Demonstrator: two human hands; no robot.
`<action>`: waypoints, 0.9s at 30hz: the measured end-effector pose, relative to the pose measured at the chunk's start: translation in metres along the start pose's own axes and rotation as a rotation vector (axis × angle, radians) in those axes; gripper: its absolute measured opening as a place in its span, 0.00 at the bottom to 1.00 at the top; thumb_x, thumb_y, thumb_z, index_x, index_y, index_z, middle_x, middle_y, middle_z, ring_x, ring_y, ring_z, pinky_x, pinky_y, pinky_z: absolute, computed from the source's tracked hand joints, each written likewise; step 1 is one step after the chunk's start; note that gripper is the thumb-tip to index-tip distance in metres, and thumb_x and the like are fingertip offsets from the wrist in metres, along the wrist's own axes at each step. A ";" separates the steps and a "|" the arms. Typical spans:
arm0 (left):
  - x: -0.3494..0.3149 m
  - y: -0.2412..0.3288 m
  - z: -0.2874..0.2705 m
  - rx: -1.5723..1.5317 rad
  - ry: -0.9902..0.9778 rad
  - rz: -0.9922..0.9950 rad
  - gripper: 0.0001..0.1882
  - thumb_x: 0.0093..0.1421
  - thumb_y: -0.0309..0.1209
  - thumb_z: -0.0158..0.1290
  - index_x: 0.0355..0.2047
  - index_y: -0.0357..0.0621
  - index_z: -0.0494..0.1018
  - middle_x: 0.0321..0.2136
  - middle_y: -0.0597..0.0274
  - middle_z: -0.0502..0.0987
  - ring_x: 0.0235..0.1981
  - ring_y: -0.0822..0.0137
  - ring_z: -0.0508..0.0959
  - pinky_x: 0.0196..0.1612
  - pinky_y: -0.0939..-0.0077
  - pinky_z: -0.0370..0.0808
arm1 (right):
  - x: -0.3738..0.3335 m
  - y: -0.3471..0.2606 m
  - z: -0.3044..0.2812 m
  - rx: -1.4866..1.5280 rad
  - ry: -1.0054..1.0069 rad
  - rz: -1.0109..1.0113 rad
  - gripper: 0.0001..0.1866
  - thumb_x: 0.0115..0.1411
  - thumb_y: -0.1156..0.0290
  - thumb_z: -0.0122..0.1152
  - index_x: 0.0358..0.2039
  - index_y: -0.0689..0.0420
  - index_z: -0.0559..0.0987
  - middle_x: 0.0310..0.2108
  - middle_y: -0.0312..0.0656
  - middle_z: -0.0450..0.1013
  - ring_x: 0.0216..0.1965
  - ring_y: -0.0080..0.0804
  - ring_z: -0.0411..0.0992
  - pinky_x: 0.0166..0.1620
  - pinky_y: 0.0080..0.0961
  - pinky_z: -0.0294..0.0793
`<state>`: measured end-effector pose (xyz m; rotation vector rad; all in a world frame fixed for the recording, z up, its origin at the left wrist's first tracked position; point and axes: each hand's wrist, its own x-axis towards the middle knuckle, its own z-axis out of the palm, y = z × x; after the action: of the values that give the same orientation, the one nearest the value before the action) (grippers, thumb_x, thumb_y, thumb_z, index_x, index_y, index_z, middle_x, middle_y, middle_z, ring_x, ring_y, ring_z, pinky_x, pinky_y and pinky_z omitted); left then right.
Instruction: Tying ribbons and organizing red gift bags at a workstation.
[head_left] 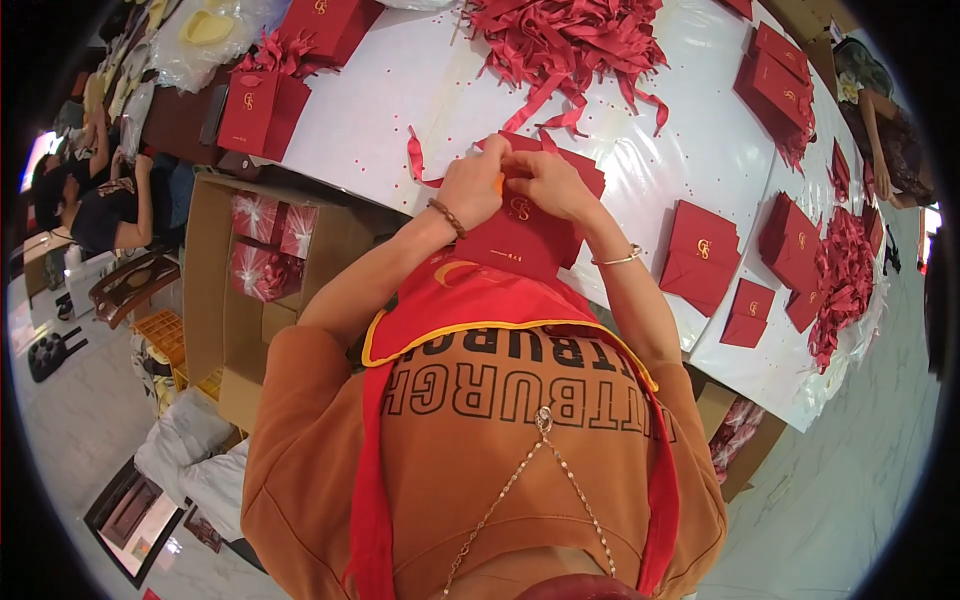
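Note:
A flat red paper bag with a gold emblem lies at the table's near edge in front of me. My left hand and my right hand both pinch its upper edge, fingers close together at the top. A red ribbon trails from the bag's top to the left over the white table. My left wrist wears a bead bracelet, my right a thin metal bangle.
A heap of red ribbons lies beyond the bag. Folded red bags and another ribbon pile sit to the right, standing red bags at left. An open cardboard box with wrapped parcels stands below left. Other people sit at far left and right.

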<state>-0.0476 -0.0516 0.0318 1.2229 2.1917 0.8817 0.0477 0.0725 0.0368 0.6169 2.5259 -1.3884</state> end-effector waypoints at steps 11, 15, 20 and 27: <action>0.021 -0.018 -0.041 0.337 -0.105 0.113 0.09 0.51 0.36 0.50 0.26 0.46 0.75 0.32 0.57 0.73 0.36 0.56 0.71 0.34 0.65 0.68 | -0.006 0.001 0.006 0.105 0.074 -0.097 0.11 0.49 0.70 0.57 0.34 0.57 0.72 0.34 0.45 0.73 0.38 0.42 0.71 0.39 0.34 0.67; 0.049 -0.018 -0.049 0.362 -0.384 0.098 0.11 0.52 0.36 0.48 0.28 0.43 0.75 0.28 0.58 0.74 0.32 0.63 0.72 0.35 0.71 0.67 | -0.013 -0.010 0.006 0.056 0.094 -0.222 0.09 0.49 0.72 0.56 0.32 0.58 0.70 0.25 0.44 0.73 0.33 0.41 0.71 0.35 0.37 0.66; 0.081 -0.029 -0.055 -0.161 -1.089 -0.059 0.12 0.49 0.31 0.48 0.29 0.36 0.75 0.22 0.70 0.72 0.27 0.78 0.67 0.32 0.82 0.64 | -0.020 -0.016 0.010 -0.215 0.278 -0.355 0.07 0.50 0.72 0.56 0.31 0.55 0.71 0.19 0.40 0.72 0.27 0.39 0.71 0.29 0.33 0.66; 0.085 -0.052 -0.034 -0.342 -1.047 -0.102 0.07 0.49 0.33 0.51 0.26 0.46 0.76 0.19 0.75 0.68 0.20 0.80 0.59 0.22 0.82 0.55 | -0.016 -0.012 0.008 -0.013 0.260 -0.297 0.08 0.49 0.70 0.57 0.31 0.54 0.73 0.18 0.40 0.72 0.21 0.37 0.71 0.26 0.31 0.66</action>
<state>-0.1408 -0.0080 0.0091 1.0346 1.1899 0.3814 0.0561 0.0558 0.0468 0.4591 2.9304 -1.4652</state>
